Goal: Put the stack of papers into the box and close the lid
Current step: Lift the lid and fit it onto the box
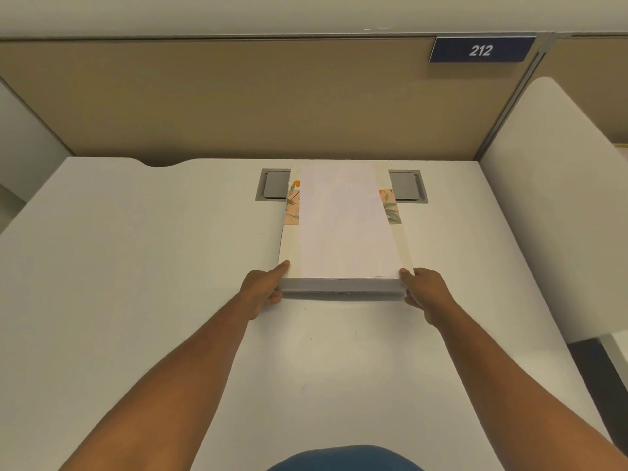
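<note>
One stack of papers (346,226), white, thick, held at its near end above one box (402,246). The box is cream with floral print showing on both side strips; only its edges peek out left and right of the stack, so whether the stack sits fully inside cannot be told. No separate lid can be made out. The stack's near edge shows as a grey band of sheet edges.

Two hands. Left hand (263,292) grips the near left corner of the stack, thumb on top, fingers curled under. Right hand (423,294) grips the near right corner the same way. Both bare forearms reach in from the bottom.

Box rests on one white desk (136,266), mid-far part. Behind it, one grey cable hatch (407,186) set in the desk, partly covered by the box. One tan partition panel (238,96) at the back with one dark blue sign (481,50) reading 212. One white side panel (560,215) at right.
</note>
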{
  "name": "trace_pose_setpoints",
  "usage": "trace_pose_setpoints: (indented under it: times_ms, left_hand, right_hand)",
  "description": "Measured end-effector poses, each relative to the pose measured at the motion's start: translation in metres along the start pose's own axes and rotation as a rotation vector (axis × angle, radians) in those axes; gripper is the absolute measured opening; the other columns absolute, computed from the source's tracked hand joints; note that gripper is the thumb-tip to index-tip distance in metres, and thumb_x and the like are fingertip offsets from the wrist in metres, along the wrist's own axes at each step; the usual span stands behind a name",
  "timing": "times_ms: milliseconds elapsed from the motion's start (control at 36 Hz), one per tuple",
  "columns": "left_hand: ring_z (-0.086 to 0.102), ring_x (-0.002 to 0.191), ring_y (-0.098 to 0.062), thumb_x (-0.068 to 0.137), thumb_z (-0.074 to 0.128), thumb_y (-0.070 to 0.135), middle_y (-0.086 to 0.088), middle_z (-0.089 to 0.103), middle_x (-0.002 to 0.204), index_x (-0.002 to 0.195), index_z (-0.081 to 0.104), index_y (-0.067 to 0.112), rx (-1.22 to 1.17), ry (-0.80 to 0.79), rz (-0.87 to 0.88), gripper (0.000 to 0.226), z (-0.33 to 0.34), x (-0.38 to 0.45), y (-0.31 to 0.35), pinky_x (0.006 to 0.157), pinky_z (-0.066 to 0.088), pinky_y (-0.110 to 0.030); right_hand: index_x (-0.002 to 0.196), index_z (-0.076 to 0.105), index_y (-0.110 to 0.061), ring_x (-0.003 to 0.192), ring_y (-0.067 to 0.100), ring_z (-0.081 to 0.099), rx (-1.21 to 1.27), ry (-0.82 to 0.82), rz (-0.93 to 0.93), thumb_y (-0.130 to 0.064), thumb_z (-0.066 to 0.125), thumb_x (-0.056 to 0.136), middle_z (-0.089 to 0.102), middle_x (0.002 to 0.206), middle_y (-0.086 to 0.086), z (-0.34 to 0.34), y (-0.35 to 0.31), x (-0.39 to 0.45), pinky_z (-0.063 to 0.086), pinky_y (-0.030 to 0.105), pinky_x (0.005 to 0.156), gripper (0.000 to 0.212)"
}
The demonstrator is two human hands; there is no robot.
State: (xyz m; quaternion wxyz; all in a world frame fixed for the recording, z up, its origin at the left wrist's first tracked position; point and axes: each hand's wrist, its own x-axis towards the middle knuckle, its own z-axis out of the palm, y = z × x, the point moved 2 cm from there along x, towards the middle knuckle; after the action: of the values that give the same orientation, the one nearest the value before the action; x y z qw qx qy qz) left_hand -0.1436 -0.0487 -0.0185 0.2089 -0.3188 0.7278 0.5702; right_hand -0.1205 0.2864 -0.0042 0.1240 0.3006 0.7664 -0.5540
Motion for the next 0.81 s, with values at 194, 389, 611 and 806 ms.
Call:
trace_pose_setpoints:
  times_ms: [194, 389, 611, 806]
  left_hand:
    - [0.061, 0.084, -0.021, 0.083, 0.071, 0.049, -0.009, 0.055, 0.103, 0.11, 0.055, 0.006, -0.044, -0.07, -0.069, 0.053, 0.004, -0.003, -0.005, 0.082, 0.058, -0.032]
    - [0.061, 0.096, -0.029, 0.089, 0.064, 0.046, -0.014, 0.061, 0.108, 0.117, 0.059, 0.003, 0.251, 0.059, 0.037, 0.052, 0.012, -0.003, -0.011, 0.1, 0.051, -0.038]
    - [0.058, 0.12, -0.033, 0.095, 0.059, 0.03, -0.013, 0.063, 0.131, 0.144, 0.046, 0.014, 0.554, 0.154, 0.337, 0.054, 0.021, -0.009, 0.0, 0.101, 0.047, -0.04]
    - [0.054, 0.126, -0.031, 0.098, 0.052, 0.039, -0.011, 0.06, 0.136, 0.148, 0.042, 0.014, 0.791, 0.088, 0.346, 0.057, 0.012, -0.001, 0.006, 0.104, 0.044, -0.036]
  right_hand:
    - [0.104, 0.062, 0.003, 0.08, 0.027, 0.057, -0.092, -0.007, 0.055, -0.025, 0.057, 0.095, 0.055, 0.1, 0.013, 0.002, 0.004, 0.006, 0.058, 0.041, 0.086, 0.029]
    - [0.099, 0.066, -0.004, 0.072, 0.022, 0.055, -0.29, 0.031, 0.046, -0.029, 0.058, 0.092, 0.061, 0.095, 0.009, 0.006, 0.02, 0.005, 0.058, 0.043, 0.079, 0.027]
    - [0.153, 0.027, -0.013, 0.132, 0.038, 0.043, -0.722, 0.1, -0.292, -0.022, 0.059, 0.091, 0.033, 0.152, 0.017, 0.01, 0.006, 0.007, 0.038, 0.041, 0.107, 0.07]
    - [0.145, 0.033, -0.008, 0.125, 0.038, 0.046, -0.943, 0.01, -0.442, -0.013, 0.041, 0.094, 0.014, 0.162, 0.01, 0.032, 0.002, 0.004, 0.044, 0.038, 0.094, 0.052]
